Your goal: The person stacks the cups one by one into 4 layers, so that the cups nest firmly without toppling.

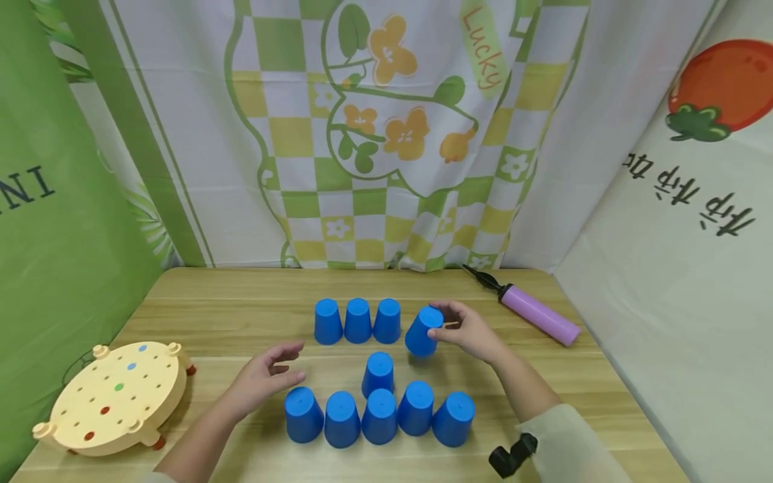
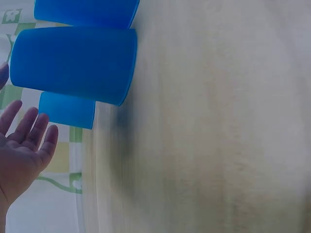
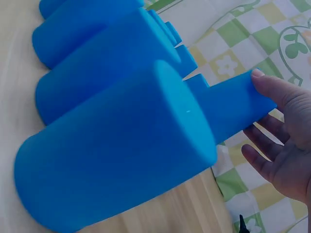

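Note:
My right hand [image 1: 470, 330] pinches an upside-down blue cup [image 1: 421, 333] near its closed end, thumb on one side and fingers on the other; the cup leans to the right. In the right wrist view, the thumb of that hand [image 3: 286, 131] lies on the cup's wall [image 3: 233, 107]. My left hand [image 1: 266, 378] hovers with relaxed fingers just above and left of the leftmost front cup [image 1: 304, 416]. Seen from the left wrist, this hand [image 2: 24, 145] has spread fingers and holds nothing.
Three upturned blue cups [image 1: 357, 320] stand in a back row. A single cup [image 1: 378, 374] is behind a front row of several cups [image 1: 379, 417]. A purple hand pump [image 1: 539, 314] lies at the back right; a cream round pegged board [image 1: 121, 399] sits left on the wooden table [image 1: 241, 305].

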A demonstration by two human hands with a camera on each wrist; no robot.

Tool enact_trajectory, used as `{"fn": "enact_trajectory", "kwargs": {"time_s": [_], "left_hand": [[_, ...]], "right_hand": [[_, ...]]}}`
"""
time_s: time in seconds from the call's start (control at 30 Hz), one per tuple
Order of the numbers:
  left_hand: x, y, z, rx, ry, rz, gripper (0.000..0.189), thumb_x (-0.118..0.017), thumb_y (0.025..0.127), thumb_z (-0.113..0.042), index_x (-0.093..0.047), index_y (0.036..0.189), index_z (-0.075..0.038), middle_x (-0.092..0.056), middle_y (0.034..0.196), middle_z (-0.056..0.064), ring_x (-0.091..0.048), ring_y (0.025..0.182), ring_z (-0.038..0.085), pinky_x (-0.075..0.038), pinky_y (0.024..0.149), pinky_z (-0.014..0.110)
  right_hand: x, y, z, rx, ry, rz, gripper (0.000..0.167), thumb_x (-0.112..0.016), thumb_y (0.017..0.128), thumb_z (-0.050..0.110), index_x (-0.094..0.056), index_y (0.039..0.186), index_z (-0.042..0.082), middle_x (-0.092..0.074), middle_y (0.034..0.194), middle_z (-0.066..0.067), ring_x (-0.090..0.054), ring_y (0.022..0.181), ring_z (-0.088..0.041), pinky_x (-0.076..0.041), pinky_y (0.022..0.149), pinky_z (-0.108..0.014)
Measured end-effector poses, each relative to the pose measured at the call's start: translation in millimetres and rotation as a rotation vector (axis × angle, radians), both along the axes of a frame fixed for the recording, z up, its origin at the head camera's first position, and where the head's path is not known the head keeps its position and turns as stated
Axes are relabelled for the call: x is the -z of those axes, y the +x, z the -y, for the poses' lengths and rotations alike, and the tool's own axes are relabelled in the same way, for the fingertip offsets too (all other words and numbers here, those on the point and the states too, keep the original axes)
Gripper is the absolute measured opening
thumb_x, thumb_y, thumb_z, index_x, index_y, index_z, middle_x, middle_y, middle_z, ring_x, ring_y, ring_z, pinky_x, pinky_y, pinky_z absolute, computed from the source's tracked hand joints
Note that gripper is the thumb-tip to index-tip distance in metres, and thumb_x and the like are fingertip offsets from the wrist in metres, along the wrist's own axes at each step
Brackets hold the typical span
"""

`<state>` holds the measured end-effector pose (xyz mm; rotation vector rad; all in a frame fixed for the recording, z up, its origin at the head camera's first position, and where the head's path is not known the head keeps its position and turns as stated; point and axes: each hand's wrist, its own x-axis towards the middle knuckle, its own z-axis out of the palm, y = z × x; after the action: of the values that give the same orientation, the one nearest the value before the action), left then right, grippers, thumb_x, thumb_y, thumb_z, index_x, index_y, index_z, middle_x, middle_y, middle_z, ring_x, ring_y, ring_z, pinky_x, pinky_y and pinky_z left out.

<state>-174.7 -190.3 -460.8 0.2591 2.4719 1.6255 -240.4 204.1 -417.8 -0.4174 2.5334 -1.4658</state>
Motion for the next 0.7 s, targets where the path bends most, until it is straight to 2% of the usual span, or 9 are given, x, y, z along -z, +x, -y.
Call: {"fn": "enact_trajectory", "kwargs": {"time_s": [0.13,0.3,0.5,0.7], "left_hand": [[1.2,9.8,0.9,0.029,0.013,-0.004,0.061,-0.074,0.088,-0.023,-0.050,0.139,0.001,-0.052,0.140,0.024,-0.048,0.131,0.041,-0.043,0.107,0.053],[1.5,19.6,3.4,0.062,0.013,-0.043,0.061,-0.075,0.086,-0.022,-0.052,0.138,-0.001,-0.053,0.140,0.024,-0.048,0.130,0.042,-0.044,0.106,0.052],[3.0,27.5,6.4,0.134,0.011,-0.050,0.062,-0.075,0.087,-0.022,-0.050,0.137,0.003,-0.053,0.139,0.027,-0.048,0.128,0.048,-0.047,0.105,0.044],[6.6,32.4,8.9,0.176,0.014,-0.037,0.062,-0.075,0.086,-0.022,-0.050,0.137,0.004,-0.053,0.139,0.028,-0.051,0.127,0.044,-0.048,0.104,0.041]], "right_hand": [[-0.6,-11.9,5,0.071,0.021,0.000,0.059,-0.074,0.088,0.025,-0.050,0.139,0.007,-0.057,0.133,-0.018,-0.056,0.120,-0.036,-0.055,0.090,-0.042],[9.2,-27.2,14,0.135,0.049,0.017,0.058,-0.073,0.089,0.024,-0.050,0.140,0.007,-0.055,0.137,-0.018,-0.054,0.125,-0.037,-0.054,0.094,-0.044],[23.2,-38.9,22,0.172,0.043,0.028,0.056,-0.071,0.090,0.019,-0.050,0.139,0.004,-0.055,0.136,-0.021,-0.054,0.124,-0.039,-0.052,0.096,-0.045],[36.3,-45.3,25,0.190,0.066,0.060,0.056,-0.070,0.091,0.020,-0.049,0.141,0.006,-0.054,0.138,-0.019,-0.053,0.125,-0.037,-0.051,0.098,-0.046]]}}
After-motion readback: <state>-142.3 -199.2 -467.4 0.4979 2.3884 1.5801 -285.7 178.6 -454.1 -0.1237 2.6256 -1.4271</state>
